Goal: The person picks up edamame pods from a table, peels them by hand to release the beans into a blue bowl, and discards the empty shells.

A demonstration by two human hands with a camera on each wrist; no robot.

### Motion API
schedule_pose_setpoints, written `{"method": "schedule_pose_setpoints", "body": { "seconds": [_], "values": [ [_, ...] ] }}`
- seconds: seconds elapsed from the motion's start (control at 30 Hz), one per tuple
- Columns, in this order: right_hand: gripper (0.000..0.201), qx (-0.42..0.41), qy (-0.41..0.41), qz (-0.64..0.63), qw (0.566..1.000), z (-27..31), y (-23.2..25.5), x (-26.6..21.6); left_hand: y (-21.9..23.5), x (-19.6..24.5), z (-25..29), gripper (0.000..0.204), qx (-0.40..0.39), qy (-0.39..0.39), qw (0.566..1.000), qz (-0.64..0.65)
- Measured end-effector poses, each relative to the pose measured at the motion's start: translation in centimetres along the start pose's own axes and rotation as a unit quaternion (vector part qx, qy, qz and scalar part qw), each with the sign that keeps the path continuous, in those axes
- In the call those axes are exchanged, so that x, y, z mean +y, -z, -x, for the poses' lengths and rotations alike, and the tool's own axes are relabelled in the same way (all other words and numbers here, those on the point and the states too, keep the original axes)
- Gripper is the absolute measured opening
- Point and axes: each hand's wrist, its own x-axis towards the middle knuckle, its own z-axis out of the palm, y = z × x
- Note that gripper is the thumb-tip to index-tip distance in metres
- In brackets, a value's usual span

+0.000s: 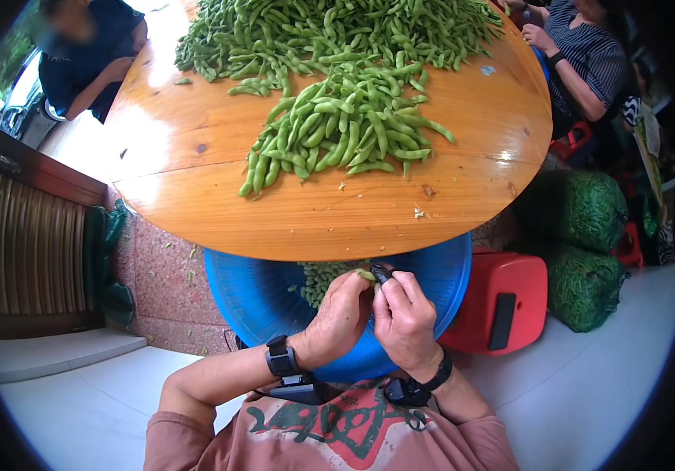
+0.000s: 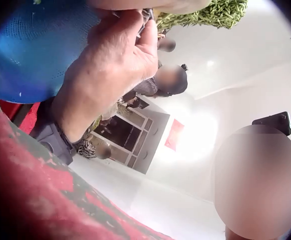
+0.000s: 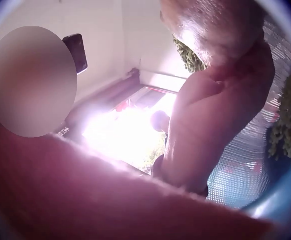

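Note:
Over the blue basin [image 1: 235, 302], both hands meet close together. My left hand [image 1: 339, 314] pinches a green soybean pod [image 1: 365, 275] at its fingertips. Against the pod's end, my right hand [image 1: 406, 320] holds a small black object [image 1: 382, 273] between thumb and fingers; I cannot tell its kind. In the left wrist view the right hand [image 2: 110, 65] shows from the side, its fingertips partly hidden. The left hand [image 3: 215, 30] covers its own fingertips in the right wrist view. Pale green beans [image 1: 318, 281] lie in the basin beneath the hands.
A wooden table [image 1: 196, 200] carries a near heap of pods [image 1: 337, 133] and a larger heap [image 1: 337, 31] behind. On the right stand a red stool [image 1: 529, 290] and full green mesh sacks [image 1: 584, 286]. People sit at the table's left [image 1: 90, 59] and right [image 1: 580, 63].

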Motion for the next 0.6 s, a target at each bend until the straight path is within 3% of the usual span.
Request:
{"method": "schedule_pose_setpoints", "body": {
  "seconds": [0.13, 0.2, 0.23, 0.3, 0.33, 0.37, 0.4, 0.47, 0.53, 0.6],
  "values": [
    [0.013, 0.006, -0.014, -0.051, 0.999, 0.4, -0.1, 0.7, -0.7, 1.1, -0.7, 0.027, 0.005, 0.058, 0.995, 0.078],
    [0.011, 0.007, -0.014, -0.056, 0.998, 0.3, 0.5, 0.9, -0.7, 2.0, -0.9, 0.023, -0.047, -0.004, 0.995, -0.092],
    [0.007, -0.039, -0.063, -0.100, 0.992, 0.0, 1.2, 0.9, -0.6, 2.6, -0.8, 0.023, -0.047, -0.004, 0.995, -0.092],
    [0.010, -0.096, -0.148, -0.194, 0.965, 0.1, 1.7, 1.6, 0.2, 3.8, -0.4, 0.026, -0.070, 0.132, 0.983, -0.107],
    [0.010, -0.097, -0.149, -0.193, 0.965, 0.3, 1.8, 1.9, 0.8, 4.0, -0.4, 0.026, -0.070, 0.132, 0.983, -0.106],
    [0.013, -0.135, -0.264, -0.302, 0.906, 0.6, 1.9, 2.1, 1.4, 4.0, -0.6, 0.026, -0.111, 0.124, 0.968, -0.188],
    [0.015, -0.169, -0.372, -0.402, 0.819, 0.7, 2.0, 2.2, 1.5, 4.4, -0.7, 0.027, -0.150, 0.116, 0.944, -0.269],
    [0.015, -0.176, -0.377, -0.440, 0.796, 0.5, 2.1, 2.4, 0.9, 5.7, -0.6, 0.027, -0.149, 0.150, 0.937, -0.277],
    [0.010, -0.176, -0.424, -0.536, 0.708, 0.4, 2.3, 2.8, 0.9, 6.3, -0.7, 0.026, -0.149, 0.184, 0.929, -0.285],
    [0.009, -0.181, -0.429, -0.557, 0.688, 0.1, 2.7, 3.1, 1.8, 6.3, -0.8, 0.026, -0.204, 0.200, 0.935, -0.208]
  ]
}}
